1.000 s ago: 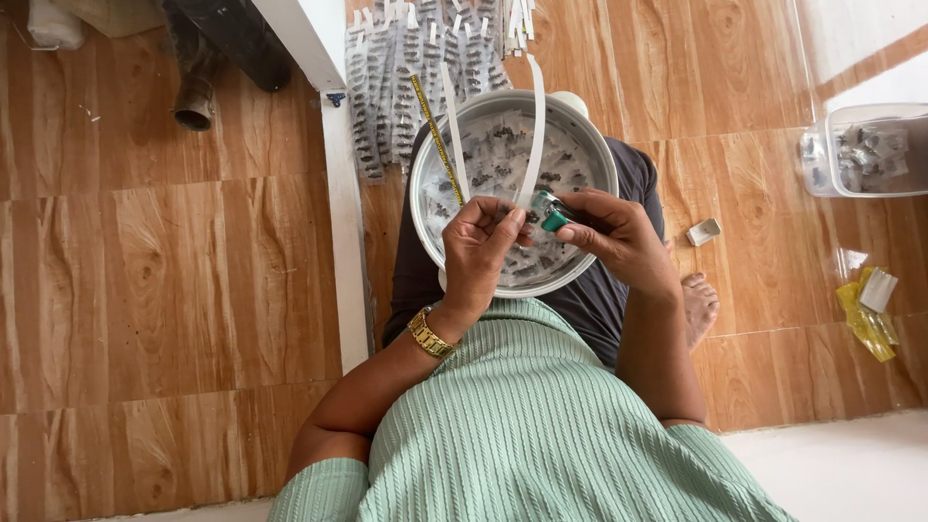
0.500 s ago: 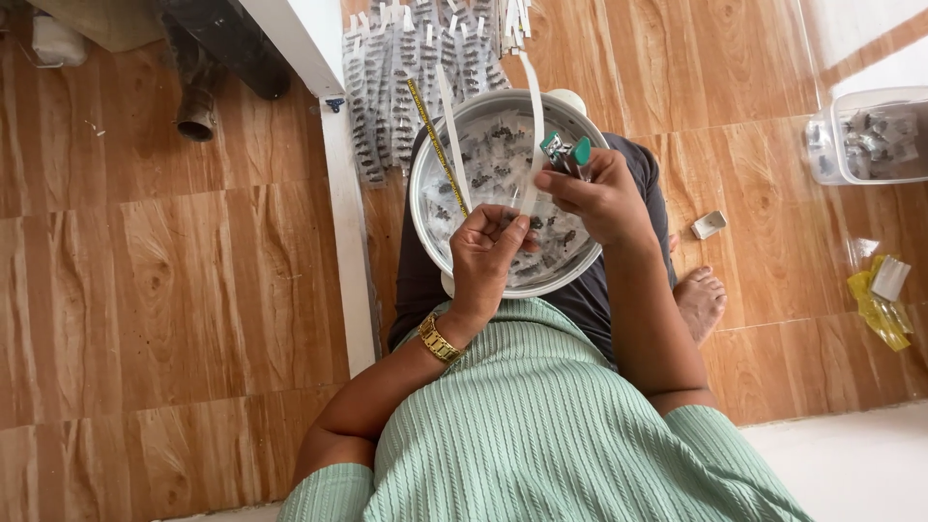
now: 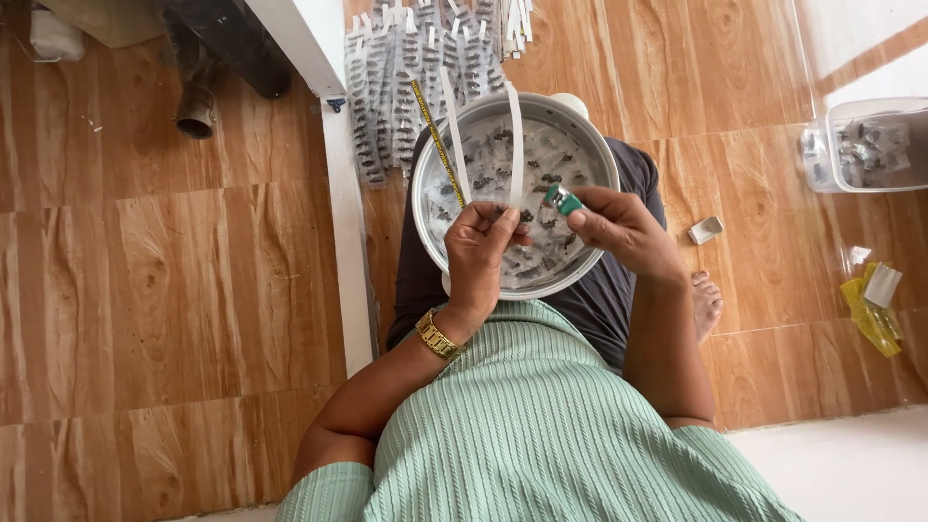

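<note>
At centre frame, our left hand (image 3: 480,246) pinches a long white strip (image 3: 513,145); our right hand (image 3: 619,227) grips a small green stapler (image 3: 562,200) over the round metal bowl (image 3: 599,155).

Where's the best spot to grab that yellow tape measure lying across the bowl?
Probably the upper stretch of the tape measure, where it crosses the bowl rim toward the packets on the floor. Pinch its flat faces from the left side. It lies thin and slanted there, free of the left hand and the white strips beside it.
</note>
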